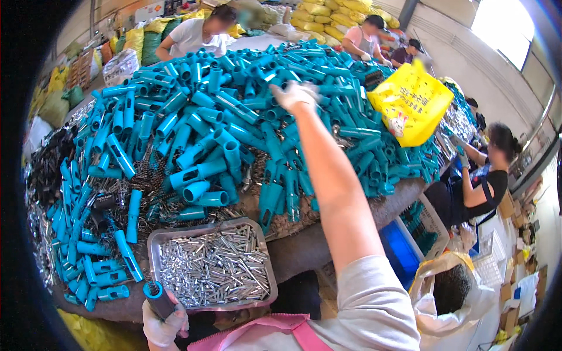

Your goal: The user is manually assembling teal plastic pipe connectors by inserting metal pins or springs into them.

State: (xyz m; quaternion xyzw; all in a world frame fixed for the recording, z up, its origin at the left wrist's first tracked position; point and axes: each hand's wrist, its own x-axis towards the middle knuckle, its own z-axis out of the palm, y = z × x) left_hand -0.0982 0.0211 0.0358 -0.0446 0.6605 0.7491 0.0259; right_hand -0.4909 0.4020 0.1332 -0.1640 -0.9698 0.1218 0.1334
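The left hand [164, 320], gloved in white, is closed around a blue plastic tube [158, 297] near the lower edge of the view; the tube stands nearly upright in the grip, its open end up, with what looks like a coiled spring seated in the mouth. Just above and to the right of that grip sits a metal tray [157, 256] full of small silver pins, close enough that the tube can be fed without a long reach.

The right hand [295, 95], also gloved, is stretched far out over the heap of blue tubes [222, 123], fingers spread and curled downward — whether it already holds a piece I cannot tell. Loose dark springs [149, 181] lie scattered among the tubes between the two hands.

To do this step well, I judge that the far hand should close on a single tube lying on top of the heap, not one wedged under others, so the pile does not slide toward the worktop [304, 248] edge. The near grip should keep its tube upright so the spring stays seated. Beyond the heap, a yellow bag [413, 105] and other people working at the far side stand well apart from both hands.
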